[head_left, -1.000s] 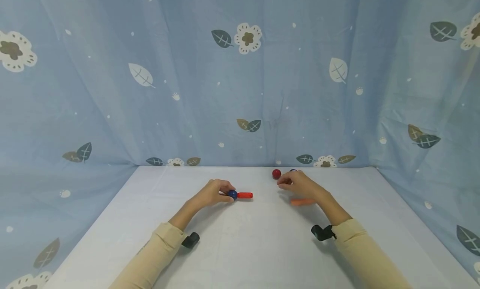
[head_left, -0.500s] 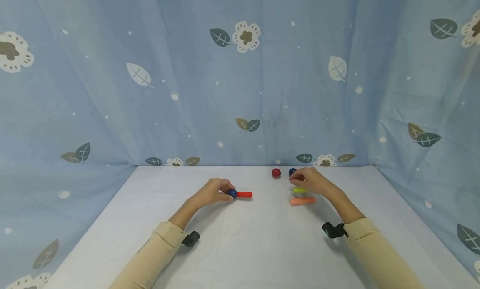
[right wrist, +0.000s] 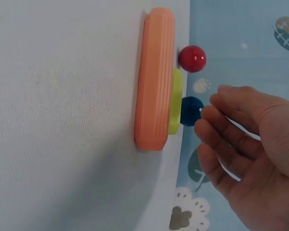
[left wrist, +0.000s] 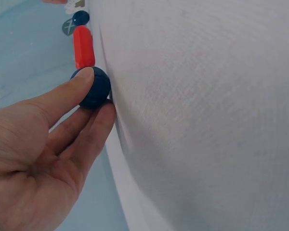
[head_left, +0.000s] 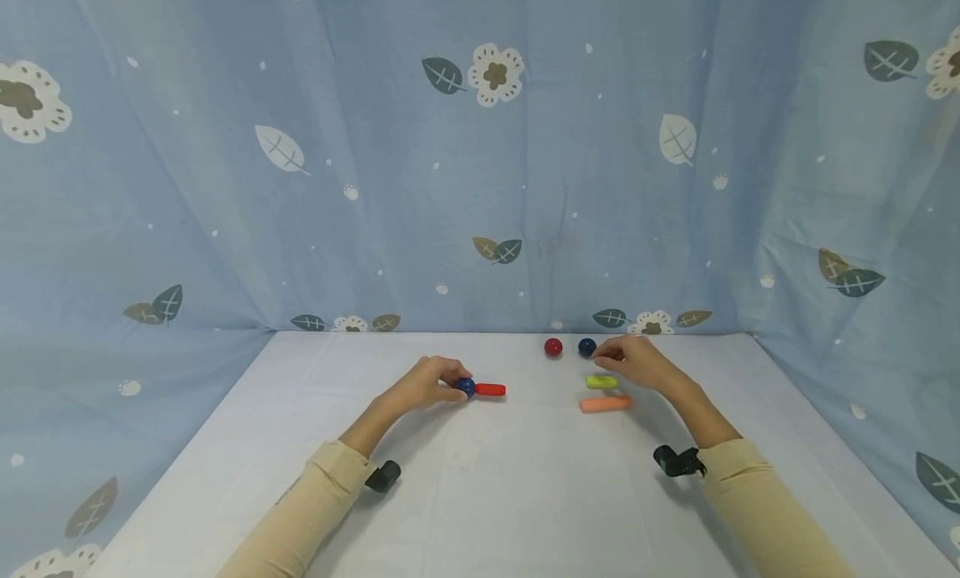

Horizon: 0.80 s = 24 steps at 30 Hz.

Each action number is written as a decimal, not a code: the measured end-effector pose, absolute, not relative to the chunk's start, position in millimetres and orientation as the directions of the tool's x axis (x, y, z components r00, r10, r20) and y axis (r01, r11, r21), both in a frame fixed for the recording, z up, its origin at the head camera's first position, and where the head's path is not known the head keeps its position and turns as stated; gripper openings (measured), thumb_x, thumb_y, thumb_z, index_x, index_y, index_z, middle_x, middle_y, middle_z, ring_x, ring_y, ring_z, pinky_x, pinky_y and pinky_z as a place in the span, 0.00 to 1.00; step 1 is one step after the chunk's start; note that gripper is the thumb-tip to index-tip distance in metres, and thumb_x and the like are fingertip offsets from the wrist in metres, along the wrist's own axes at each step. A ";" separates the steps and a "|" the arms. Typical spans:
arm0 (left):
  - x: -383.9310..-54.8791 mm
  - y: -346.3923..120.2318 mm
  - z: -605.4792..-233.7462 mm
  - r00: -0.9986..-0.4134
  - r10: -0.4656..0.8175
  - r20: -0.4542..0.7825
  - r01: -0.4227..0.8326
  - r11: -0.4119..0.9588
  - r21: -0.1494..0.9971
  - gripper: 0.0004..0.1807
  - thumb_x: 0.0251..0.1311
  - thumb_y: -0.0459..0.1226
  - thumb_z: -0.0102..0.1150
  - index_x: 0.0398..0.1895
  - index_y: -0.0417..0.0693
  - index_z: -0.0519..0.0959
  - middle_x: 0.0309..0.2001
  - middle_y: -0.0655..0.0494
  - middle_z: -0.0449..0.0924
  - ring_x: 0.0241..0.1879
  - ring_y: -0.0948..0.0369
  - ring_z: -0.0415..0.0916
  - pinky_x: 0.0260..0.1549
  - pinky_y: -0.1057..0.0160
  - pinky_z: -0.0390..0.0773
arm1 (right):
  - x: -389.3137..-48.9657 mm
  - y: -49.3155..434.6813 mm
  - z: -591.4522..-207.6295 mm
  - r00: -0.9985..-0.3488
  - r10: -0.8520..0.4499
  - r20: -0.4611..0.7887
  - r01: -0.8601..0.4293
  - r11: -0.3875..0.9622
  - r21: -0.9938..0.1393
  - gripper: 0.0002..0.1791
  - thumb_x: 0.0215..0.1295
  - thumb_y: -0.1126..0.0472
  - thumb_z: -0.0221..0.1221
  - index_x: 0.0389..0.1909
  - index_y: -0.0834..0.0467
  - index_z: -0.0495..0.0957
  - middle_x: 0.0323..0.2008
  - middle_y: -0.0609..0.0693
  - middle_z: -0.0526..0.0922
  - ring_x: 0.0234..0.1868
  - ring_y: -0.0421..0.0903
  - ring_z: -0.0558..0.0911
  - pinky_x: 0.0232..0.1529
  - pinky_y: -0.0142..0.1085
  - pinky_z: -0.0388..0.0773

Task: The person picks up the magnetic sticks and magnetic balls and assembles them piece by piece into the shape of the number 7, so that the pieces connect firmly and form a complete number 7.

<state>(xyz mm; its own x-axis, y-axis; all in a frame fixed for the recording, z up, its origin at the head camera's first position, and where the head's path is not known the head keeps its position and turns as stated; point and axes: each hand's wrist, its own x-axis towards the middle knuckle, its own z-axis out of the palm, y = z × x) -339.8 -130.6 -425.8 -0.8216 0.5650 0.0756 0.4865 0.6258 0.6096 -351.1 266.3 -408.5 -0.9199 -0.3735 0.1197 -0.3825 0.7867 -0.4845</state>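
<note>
My left hand pinches a dark blue ball between thumb and fingers, low over the table. A red rod extends to the right from that ball, end against it. My right hand hovers at the back right with loosely bent fingers and holds nothing. Just left of its fingertips lies a second blue ball, with a red ball further left. In front of them rest a short yellow-green rod and a longer, ridged orange rod.
The white table ends at a blue curtain printed with leaves and flowers. Black wrist cameras sit by both beige sleeves.
My right hand has moved right, away from the red ball, uncovering the second blue ball and the yellow-green rod. The left hand keeps its pinch on the blue ball in the same place.
</note>
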 end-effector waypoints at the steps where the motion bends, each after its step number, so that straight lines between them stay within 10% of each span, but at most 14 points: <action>1: -340.0 -130.5 -425.7 -0.822 0.564 0.072 0.483 0.626 0.613 0.15 0.58 0.34 0.68 0.49 0.44 0.82 0.46 0.50 0.87 0.47 0.56 0.83 0.55 0.51 0.79 | -351.6 267.0 -409.1 -0.923 -0.366 0.118 -0.375 0.789 -0.487 0.12 0.69 0.59 0.59 0.47 0.62 0.83 0.39 0.50 0.87 0.38 0.42 0.81 0.41 0.35 0.80; 24: -343.0 -129.9 -425.7 -0.824 0.565 0.052 0.475 0.637 0.607 0.15 0.58 0.34 0.68 0.49 0.45 0.83 0.46 0.50 0.87 0.45 0.58 0.83 0.54 0.53 0.80 | -360.8 278.5 -423.6 -0.946 -0.314 0.080 -0.306 0.781 -0.545 0.13 0.69 0.61 0.58 0.50 0.62 0.82 0.43 0.54 0.86 0.40 0.44 0.81 0.43 0.38 0.81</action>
